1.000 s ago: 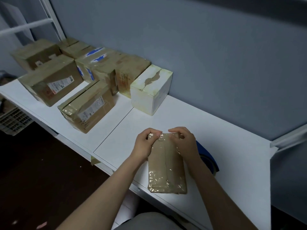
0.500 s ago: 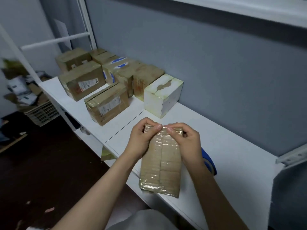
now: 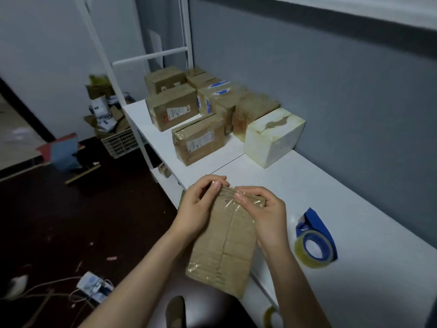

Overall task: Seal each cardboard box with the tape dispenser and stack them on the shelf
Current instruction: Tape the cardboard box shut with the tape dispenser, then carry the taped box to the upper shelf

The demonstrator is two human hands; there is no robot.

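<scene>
Across the right half of the frame runs the white desk (image 3: 354, 209), and on it, in the upper centre, I see a cluster of sealed cardboard boxes (image 3: 172, 110) with a white box (image 3: 272, 136) closing the near end of the row.

In the lower centre sits the box in hand (image 3: 224, 247), a flat brown parcel already glossy with tape. Its long axis runs from the bottom centre of the frame up toward the cluster, leaning a little right at the top. Its lower end juts past the desk's front edge; whether the underside rests on the desk I cannot tell.

My left hand (image 3: 197, 209) and right hand (image 3: 268, 216) both grip the upper end of that box, one on each side. The fingers (image 3: 238, 197) are curled round the end, thumbs pressing on the taped top face, so both are grasping the box, not released.

The blue tape dispenser (image 3: 315, 242) lies on the desk right of the right hand, near it but apart.

What the next move turns on, as I judge it: the cluster lies straight along the box's long axis, up-frame of the fingers. A push forward should carry the box there, with the left hand on the nearer side.
</scene>
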